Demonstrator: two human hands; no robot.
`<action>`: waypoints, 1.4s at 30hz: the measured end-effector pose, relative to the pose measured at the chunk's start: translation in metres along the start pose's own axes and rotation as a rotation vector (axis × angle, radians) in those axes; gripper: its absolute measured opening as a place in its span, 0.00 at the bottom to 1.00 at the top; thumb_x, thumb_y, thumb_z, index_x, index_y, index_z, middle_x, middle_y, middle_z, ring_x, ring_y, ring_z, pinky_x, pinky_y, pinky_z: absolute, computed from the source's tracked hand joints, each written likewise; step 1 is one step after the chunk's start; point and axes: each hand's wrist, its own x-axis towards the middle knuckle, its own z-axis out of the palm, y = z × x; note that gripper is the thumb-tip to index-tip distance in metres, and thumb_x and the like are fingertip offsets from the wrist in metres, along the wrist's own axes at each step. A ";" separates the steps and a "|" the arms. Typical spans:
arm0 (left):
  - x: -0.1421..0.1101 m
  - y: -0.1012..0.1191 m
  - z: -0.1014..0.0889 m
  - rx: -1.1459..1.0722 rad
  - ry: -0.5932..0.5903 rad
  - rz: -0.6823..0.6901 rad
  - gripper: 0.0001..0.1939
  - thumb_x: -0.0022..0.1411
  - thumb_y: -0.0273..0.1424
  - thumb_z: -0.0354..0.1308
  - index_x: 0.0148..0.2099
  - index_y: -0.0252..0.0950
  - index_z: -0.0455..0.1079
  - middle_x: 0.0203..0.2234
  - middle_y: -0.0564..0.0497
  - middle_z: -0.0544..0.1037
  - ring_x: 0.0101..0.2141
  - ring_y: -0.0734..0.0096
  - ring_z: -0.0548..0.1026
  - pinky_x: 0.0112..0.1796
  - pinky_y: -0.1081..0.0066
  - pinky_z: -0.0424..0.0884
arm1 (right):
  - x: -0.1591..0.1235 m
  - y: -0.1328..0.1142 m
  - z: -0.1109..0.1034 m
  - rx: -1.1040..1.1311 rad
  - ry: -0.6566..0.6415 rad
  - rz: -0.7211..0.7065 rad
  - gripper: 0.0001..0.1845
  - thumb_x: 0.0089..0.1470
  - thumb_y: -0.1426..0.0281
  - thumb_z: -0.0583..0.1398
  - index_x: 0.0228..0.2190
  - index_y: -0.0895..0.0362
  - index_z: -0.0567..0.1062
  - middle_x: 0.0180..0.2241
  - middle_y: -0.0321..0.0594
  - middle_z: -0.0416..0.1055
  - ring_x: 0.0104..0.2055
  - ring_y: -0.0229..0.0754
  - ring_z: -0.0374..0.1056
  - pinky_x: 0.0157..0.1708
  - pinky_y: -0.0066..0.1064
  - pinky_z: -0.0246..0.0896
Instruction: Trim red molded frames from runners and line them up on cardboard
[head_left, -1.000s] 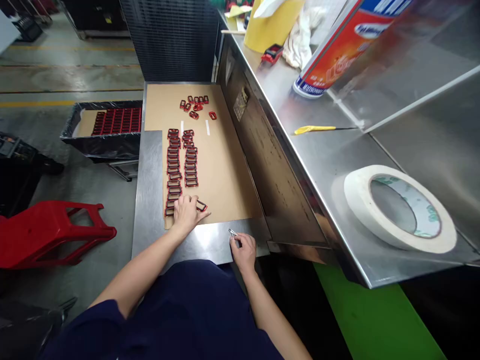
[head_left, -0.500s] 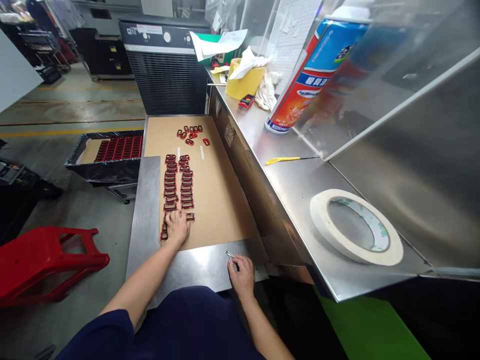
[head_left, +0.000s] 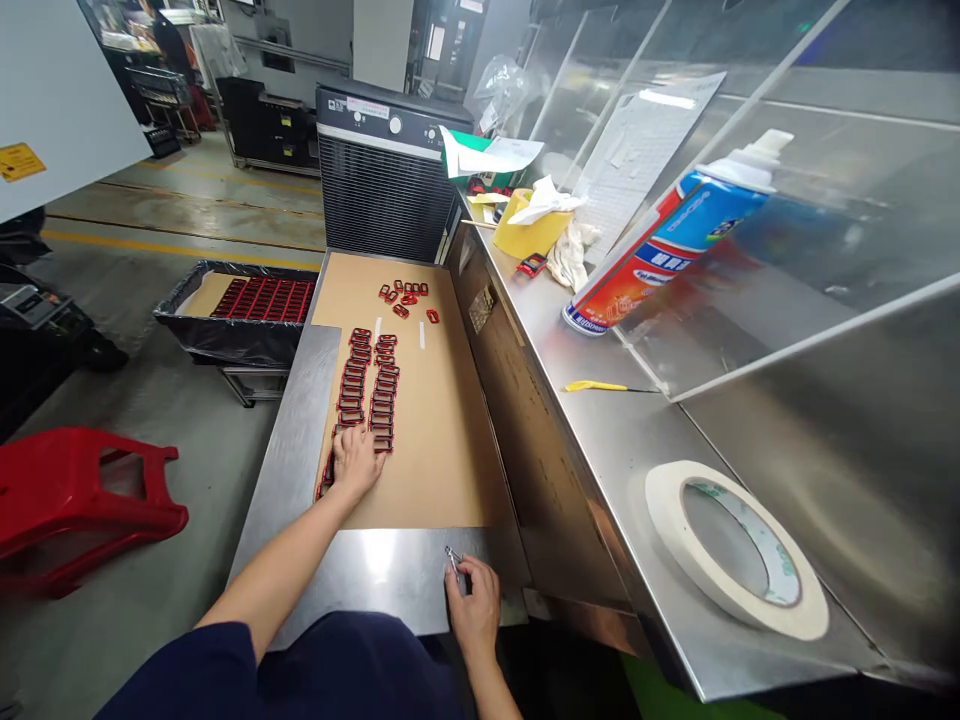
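Small red-and-black rectangular frames lie in a left row (head_left: pixel 352 385) and a right row (head_left: pixel 384 395) on a brown cardboard sheet (head_left: pixel 442 460). At the near end of the rows, my left hand (head_left: pixel 358 462) has its fingers bent round a red-and-black frame (head_left: pixel 383 443); its fingers partly hide the frames beneath. My right hand (head_left: pixel 475 600) rests by the near edge of the metal table (head_left: pixel 375 570), closed on a small silver metal tool (head_left: pixel 452 556). The tool's exact kind is too small to make out.
Several loose frames (head_left: pixel 405 295) lie at the sheet's far end. A black-lined bin (head_left: pixel 232 340) of frames stands left, near a red stool (head_left: pixel 82 500). The raised metal shelf (head_left: pixel 600 450) on the right bears a spray can (head_left: pixel 675 240) and a tape roll (head_left: pixel 739 550).
The camera view has shifted and tilted. My left hand has brought the frame at its thumb up against the end of the right row. My right hand still holds the silver tool.
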 end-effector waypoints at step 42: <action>0.090 -0.143 0.040 -0.152 0.149 0.043 0.24 0.71 0.34 0.43 0.62 0.31 0.66 0.59 0.42 0.71 0.63 0.57 0.65 0.64 0.48 0.57 | 0.445 -0.101 0.350 0.257 -0.514 0.048 0.38 0.62 0.66 0.60 0.67 0.64 0.54 0.68 0.52 0.34 0.71 0.53 0.27 0.70 0.48 0.31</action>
